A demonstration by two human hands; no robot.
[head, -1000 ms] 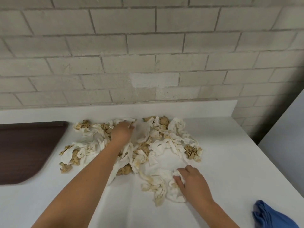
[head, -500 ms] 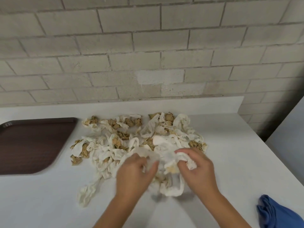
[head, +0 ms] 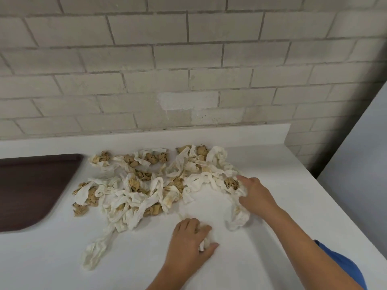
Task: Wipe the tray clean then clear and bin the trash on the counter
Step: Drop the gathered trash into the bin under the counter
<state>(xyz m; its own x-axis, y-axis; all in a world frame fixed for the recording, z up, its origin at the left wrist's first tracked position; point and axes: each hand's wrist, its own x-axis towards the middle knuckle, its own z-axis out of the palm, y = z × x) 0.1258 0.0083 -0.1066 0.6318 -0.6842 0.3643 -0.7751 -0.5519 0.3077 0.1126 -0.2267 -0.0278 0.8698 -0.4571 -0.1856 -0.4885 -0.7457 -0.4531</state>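
Note:
A spread of crumpled white and brown-stained paper tissues (head: 146, 185) lies on the white counter (head: 272, 216). My left hand (head: 188, 241) rests near the front of the counter, closed over a small wad of white tissue (head: 206, 241). My right hand (head: 254, 193) reaches into the right edge of the pile, its fingers on a white strip beside a brown ball (head: 230, 183). The dark brown tray (head: 31, 189) sits at the left, bare.
A blue cloth (head: 343, 266) lies at the counter's front right, partly behind my right arm. A brick wall rises behind the low backsplash (head: 146, 139). The counter ends at its right edge, beside a pale grey surface (head: 360, 164).
My hands have parted. The left one dropped toward the front of the counter with a wad in it; the right one moved out to the pile's right edge.

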